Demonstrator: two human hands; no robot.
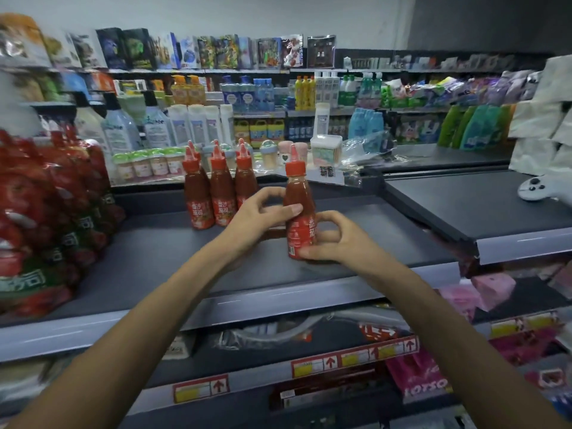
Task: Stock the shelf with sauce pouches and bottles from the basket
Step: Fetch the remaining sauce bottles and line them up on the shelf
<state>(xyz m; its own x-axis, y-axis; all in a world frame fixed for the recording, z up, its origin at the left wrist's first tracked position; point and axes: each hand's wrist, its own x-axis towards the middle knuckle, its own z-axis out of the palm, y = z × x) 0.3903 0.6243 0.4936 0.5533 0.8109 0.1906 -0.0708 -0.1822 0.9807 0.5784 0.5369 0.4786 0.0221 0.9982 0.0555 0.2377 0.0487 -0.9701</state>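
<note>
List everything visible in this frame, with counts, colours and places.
held sauce bottle: one, red with red cap, upright over the shelf front
standing sauce bottles: at least three, red, grouped at the shelf back
sauce pouches: many, red and green, packed at the shelf's left end
shelf: one, dark grey
controller: one, white, on the adjoining shelf at right
pink packs: several, lower shelf at right
left hand: one, grips the held bottle's middle
right hand: one, grips its lower part
</note>
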